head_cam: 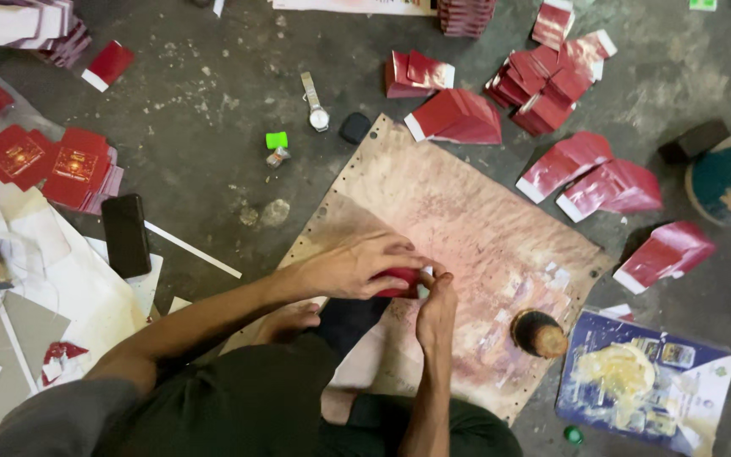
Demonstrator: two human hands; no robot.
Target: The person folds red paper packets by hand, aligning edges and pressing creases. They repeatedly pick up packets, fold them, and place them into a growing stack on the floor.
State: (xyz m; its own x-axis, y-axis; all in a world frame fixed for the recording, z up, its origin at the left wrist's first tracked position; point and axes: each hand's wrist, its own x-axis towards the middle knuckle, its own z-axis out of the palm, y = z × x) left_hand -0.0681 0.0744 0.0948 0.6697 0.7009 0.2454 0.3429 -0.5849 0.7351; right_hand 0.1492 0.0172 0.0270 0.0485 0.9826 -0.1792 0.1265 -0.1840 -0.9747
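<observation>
Sitting on the grey floor, the person presses a small red piece [401, 282] on the stained cardboard sheet [467, 211]. The left hand [357, 267] lies over it with fingers curled down on top, and the right hand [436, 309] pinches its edge with closed fingers. The piece looks glossy and dark red; it is mostly covered, so maybe it is a folded envelope like the others. Around the sheet lie many red envelopes [454, 117] with white flaps, a wristwatch [316, 103], a black phone [126, 234], a round brown pot [539, 333] and a blue printed sheet with yellowish glue [636, 377]. The person's own forearms and knees hide the near part of the cardboard.
</observation>
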